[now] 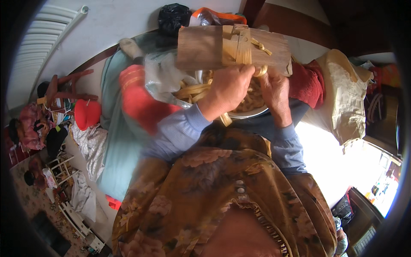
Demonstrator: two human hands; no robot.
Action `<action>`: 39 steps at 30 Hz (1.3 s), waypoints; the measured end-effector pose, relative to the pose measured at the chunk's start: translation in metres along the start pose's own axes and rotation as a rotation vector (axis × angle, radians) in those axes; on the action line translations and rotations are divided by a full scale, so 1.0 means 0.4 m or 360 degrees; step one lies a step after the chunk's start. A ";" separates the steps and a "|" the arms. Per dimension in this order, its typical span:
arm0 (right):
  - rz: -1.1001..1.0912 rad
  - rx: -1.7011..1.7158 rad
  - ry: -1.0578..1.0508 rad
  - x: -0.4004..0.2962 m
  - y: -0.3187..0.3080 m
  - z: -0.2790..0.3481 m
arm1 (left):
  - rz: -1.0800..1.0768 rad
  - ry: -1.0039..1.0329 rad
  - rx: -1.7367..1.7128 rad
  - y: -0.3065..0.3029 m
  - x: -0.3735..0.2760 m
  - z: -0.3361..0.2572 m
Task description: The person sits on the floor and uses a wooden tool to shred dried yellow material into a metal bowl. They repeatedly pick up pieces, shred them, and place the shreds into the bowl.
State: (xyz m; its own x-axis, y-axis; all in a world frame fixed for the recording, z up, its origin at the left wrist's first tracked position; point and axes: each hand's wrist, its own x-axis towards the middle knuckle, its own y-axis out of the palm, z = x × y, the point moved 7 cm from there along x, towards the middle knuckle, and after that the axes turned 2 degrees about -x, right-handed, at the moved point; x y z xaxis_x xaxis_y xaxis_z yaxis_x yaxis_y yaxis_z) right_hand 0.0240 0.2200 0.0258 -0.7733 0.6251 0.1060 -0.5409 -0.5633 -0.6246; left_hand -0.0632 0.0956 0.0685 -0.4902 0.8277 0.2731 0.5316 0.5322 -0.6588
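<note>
A wooden board (200, 45) lies across in front of me, wrapped around its middle with pale flat strips of plant fibre (242, 48). A small knotted strip (261, 46) lies on the board's right part. At the board's near edge my left hand (228, 85) is closed, its fingertips against a curled fibre strip (262, 71). My right hand (275, 88) pinches the same strip from the other side. Below the hands is a basin (252, 114) of brownish fibre strips, partly hidden by both forearms. More strips (192, 91) stick out on its left.
Clear plastic sheeting (162, 74) lies left of the basin, beside a red cloth (138, 93) over my leg. At right hangs a crumpled pale sack (343, 96). A black bag (174, 17) sits beyond the board. A small wooden stool (69, 86) stands at left.
</note>
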 end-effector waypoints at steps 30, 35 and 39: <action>0.0352 0.1252 0.0375 0.017 0.010 -0.014 | -0.0153 -0.0124 -0.0183 -0.062 -0.109 0.105; 0.0789 0.0118 -0.0326 0.061 -0.019 0.116 | 0.0019 -0.0004 -0.0113 -0.067 -0.051 0.086; 0.1108 -0.0259 -0.0589 0.053 -0.012 0.142 | 0.0263 -0.0286 -0.0473 -0.044 -0.024 0.137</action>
State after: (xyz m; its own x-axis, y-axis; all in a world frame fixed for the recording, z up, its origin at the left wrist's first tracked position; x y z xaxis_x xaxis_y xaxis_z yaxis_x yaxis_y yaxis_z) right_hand -0.0083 0.2054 0.0749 -0.9901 -0.0765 -0.1175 0.1388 -0.6539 -0.7437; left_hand -0.1057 0.0684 0.0390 -0.4807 0.8762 0.0356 0.7775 0.4446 -0.4448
